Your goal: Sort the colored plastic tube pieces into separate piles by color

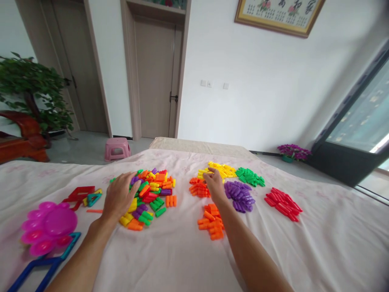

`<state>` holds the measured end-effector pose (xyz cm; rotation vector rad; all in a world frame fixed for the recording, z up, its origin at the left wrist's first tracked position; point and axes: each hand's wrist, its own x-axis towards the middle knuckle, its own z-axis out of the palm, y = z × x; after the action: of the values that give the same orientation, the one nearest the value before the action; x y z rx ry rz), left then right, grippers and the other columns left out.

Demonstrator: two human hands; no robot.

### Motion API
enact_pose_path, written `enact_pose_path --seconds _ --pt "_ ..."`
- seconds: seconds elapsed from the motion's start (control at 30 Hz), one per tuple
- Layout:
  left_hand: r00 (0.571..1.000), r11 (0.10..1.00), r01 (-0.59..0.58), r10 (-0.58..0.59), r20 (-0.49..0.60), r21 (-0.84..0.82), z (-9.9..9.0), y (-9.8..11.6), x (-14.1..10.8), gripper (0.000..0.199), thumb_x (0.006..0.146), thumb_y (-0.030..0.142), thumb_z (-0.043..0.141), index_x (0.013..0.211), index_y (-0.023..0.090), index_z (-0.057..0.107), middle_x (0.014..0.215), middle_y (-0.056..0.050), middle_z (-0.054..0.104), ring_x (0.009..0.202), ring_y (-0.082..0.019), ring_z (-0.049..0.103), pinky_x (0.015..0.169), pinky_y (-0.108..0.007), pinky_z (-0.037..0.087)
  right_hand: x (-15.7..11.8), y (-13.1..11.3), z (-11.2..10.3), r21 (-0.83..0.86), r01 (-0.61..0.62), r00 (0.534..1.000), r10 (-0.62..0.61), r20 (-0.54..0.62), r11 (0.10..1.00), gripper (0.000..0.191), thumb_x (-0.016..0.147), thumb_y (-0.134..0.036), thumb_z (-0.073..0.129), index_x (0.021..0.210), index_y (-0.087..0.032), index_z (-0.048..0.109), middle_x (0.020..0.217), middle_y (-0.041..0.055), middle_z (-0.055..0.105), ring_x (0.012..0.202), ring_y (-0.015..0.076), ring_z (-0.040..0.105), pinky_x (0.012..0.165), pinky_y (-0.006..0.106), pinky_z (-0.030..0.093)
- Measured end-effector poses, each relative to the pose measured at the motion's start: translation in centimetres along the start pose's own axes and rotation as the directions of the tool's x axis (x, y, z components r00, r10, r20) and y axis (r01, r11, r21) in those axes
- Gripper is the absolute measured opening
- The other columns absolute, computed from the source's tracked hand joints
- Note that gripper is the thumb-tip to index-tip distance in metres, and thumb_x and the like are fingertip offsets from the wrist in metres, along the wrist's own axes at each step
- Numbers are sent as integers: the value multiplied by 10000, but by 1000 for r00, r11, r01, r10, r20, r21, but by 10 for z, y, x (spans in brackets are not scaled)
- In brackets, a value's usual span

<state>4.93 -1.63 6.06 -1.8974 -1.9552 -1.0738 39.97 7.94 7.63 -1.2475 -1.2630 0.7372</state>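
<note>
My left hand (120, 194) rests at the left edge of a mixed heap of small plastic bullet-shaped building blocks (150, 192) in several colours. Its fingers curve over the heap with the thumb apart, and no block shows in it. My right hand (214, 184) hovers over sorted piles, thumb and fingertip slightly apart, with nothing visible between them. Beneath and beyond it lie yellow blocks (223, 170). An orange pile (199, 188) is at its left, and more orange blocks (211, 223) lie nearer me. Purple blocks (240, 196) sit right of the wrist.
Green blocks (250, 177) and red blocks (283, 203) form piles at the right. On the left lie a pink paw-shaped toy (50, 227), blue frame pieces (45, 263) and a red frame piece (79, 194). A pale cloth (164, 259) covers the surface. Beyond stands a pink stool (117, 148).
</note>
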Motion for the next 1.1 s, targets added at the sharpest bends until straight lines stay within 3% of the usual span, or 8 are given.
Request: enact_pose_path --seconds 0.17,0.3,0.5,0.6,0.73,0.97,1.1 --pt "985 979 173 -175 7 104 21 -24 -9 571 952 460 330 1355 141 579 1359 -161 597 1304 -309 499 1103 -460 375 70 19 -41 -31 -208 967 200 -159 978 506 744 -251 598 1229 -111 572 812 46 657 606 149 639 537 247 520" --pt "963 967 251 -255 84 48 33 -35 -14 565 931 427 345 1380 161 560 1382 -136 584 1348 -286 470 1092 -431 405 88 26 -62 -34 -221 954 208 -214 975 575 685 -200 614 1250 -104 581 864 69 682 632 151 655 554 247 535" --pt "955 962 271 -272 117 23 33 -33 -17 520 917 428 383 1318 198 621 1343 -102 626 1333 -278 487 1081 -409 421 48 32 -77 -12 -92 985 89 -149 996 538 670 -207 550 1199 -141 621 1133 120 687 737 160 694 607 259 556" --pt "931 940 338 -341 131 47 33 -19 -19 571 943 484 338 1345 172 598 1360 -132 611 1315 -297 507 1064 -435 431 17 34 -79 -25 6 996 -8 -85 1000 503 686 -255 533 1167 -151 637 1112 113 702 754 174 697 622 279 555" --pt "921 930 364 -368 132 56 36 6 -21 682 965 557 282 1433 117 509 1426 -183 553 1328 -309 501 1086 -454 405 -12 41 -76 -37 30 998 -32 -51 999 441 702 -323 542 1088 -151 667 1062 109 721 768 190 691 646 307 555" --pt "918 919 393 -393 57 13 48 38 -19 641 976 501 319 1432 94 515 1438 -207 536 1333 -313 493 1099 -449 393 -22 53 -66 43 -2 995 6 -98 999 403 669 -359 602 999 -150 703 1015 112 735 828 220 687 712 337 553" --pt "899 892 438 -435 50 -109 62 50 -12 648 971 496 353 1468 98 472 1485 -220 475 1389 -326 428 1136 -479 351 -22 55 -66 110 -67 992 78 -101 992 383 647 -343 625 967 -149 708 981 104 736 833 215 684 709 314 545"
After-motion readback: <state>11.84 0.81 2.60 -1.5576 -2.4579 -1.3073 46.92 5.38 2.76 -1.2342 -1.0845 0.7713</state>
